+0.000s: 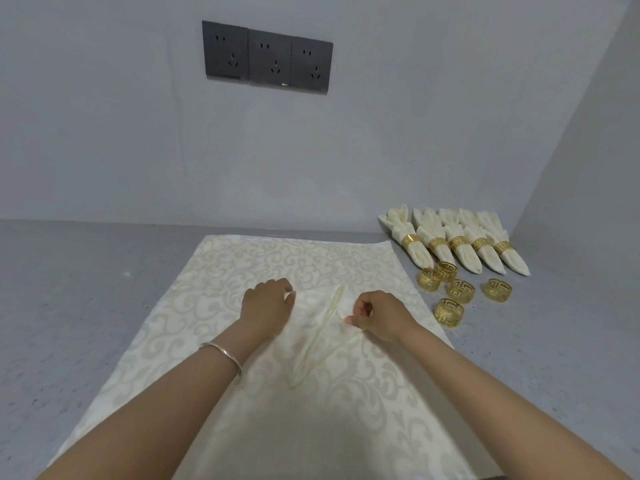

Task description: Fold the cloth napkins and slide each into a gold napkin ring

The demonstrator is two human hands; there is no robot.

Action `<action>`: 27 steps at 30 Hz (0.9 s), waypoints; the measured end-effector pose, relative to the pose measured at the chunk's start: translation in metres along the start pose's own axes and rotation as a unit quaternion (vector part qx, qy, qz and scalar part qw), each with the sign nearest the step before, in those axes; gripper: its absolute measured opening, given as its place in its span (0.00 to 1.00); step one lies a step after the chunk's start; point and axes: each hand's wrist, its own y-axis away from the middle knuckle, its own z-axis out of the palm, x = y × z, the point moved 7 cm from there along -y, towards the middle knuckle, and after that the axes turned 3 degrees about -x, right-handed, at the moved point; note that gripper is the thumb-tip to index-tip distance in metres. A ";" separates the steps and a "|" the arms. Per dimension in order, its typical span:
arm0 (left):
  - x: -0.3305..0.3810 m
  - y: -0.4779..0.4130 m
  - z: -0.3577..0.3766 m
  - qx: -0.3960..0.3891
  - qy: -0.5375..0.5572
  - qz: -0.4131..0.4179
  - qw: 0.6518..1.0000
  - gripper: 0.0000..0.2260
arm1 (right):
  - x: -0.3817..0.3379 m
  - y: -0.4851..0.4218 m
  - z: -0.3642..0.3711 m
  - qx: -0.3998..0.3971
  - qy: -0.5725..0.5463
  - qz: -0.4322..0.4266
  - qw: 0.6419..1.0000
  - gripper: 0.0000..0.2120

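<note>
Our left hand (268, 306) and right hand (379, 315) each pinch the soft cream napkin (311, 327), creased into a narrow triangle at centre frame on a scroll-patterned cloth (225, 271). At right, five ringed napkins (420, 252) and five openwork gold rings (449, 312) lie on the speckled grey tabletop (86, 289).

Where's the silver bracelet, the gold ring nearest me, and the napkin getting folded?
Thin silver bangle bracelet (225, 351): head view, top of the band.
Nearest loose gold openwork napkin ring (449, 315): head view, its front wall.
Cream cloth napkin being folded (308, 327): head view, its flat middle.
</note>
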 end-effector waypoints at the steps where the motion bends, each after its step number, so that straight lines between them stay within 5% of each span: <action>1: -0.002 0.001 -0.003 -0.007 0.006 -0.016 1.000 0.13 | 0.000 -0.001 0.000 0.009 0.005 0.009 1.000 0.10; 6: 0.009 0.029 -0.014 -0.076 -0.037 -0.022 0.996 0.22 | -0.001 0.001 -0.005 0.057 0.056 0.043 0.996 0.12; 11: 0.037 0.059 0.007 -0.192 0.092 -0.025 0.977 0.40 | 0.010 0.006 0.002 0.068 0.017 0.111 0.991 0.19; 14: 0.047 0.061 0.006 -0.153 -0.009 0.022 0.988 0.44 | 0.015 0.010 0.010 0.082 -0.023 0.114 0.990 0.20; 18: 0.061 0.052 0.004 -0.048 -0.113 0.149 0.981 0.35 | 0.016 0.014 0.016 0.119 -0.041 0.087 0.988 0.19; 20: 0.071 0.053 0.016 -0.066 -0.103 0.219 0.968 0.27 | 0.015 0.015 0.017 0.136 -0.050 0.068 0.987 0.19; 27: 0.059 0.052 0.056 -0.122 -0.101 0.225 0.961 0.23 | 0.010 0.021 0.014 0.165 -0.123 0.003 0.979 0.14</action>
